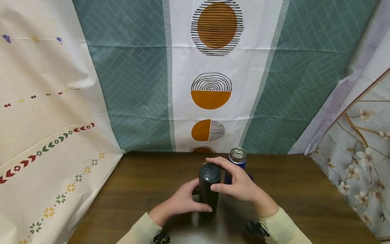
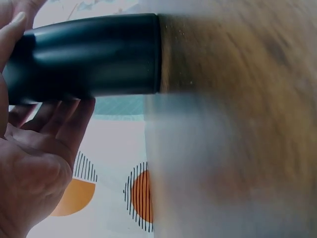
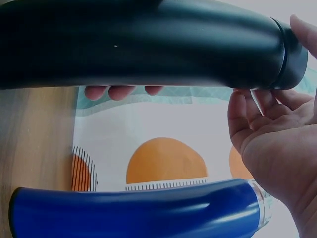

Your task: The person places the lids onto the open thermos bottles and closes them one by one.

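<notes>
A black thermos flask [image 1: 208, 189] with a dark, shiny-topped lid [image 1: 210, 172] stands upright on the wooden table. My left hand [image 1: 182, 200] grips its body, thumb on the near side and fingers wrapped behind. Up at the lid, my right hand [image 1: 237, 179] holds the rim between thumb and fingers. The left wrist view shows the left hand [image 2: 39, 168] beside the flask's lower body [image 2: 99, 57]. In the right wrist view, the right hand [image 3: 282, 144] curls around the lid end [image 3: 292, 59], with left fingertips [image 3: 121, 92] showing past the body.
A blue thermos flask [image 3: 138, 210] stands uncapped just behind the right hand, its steel mouth [image 1: 237, 155] showing. A small blue piece [image 1: 251, 177] peeks out beside it, mostly hidden. The brown table [image 1: 146, 179] ends at patterned cloth hangings [image 1: 137, 84] behind and on both sides.
</notes>
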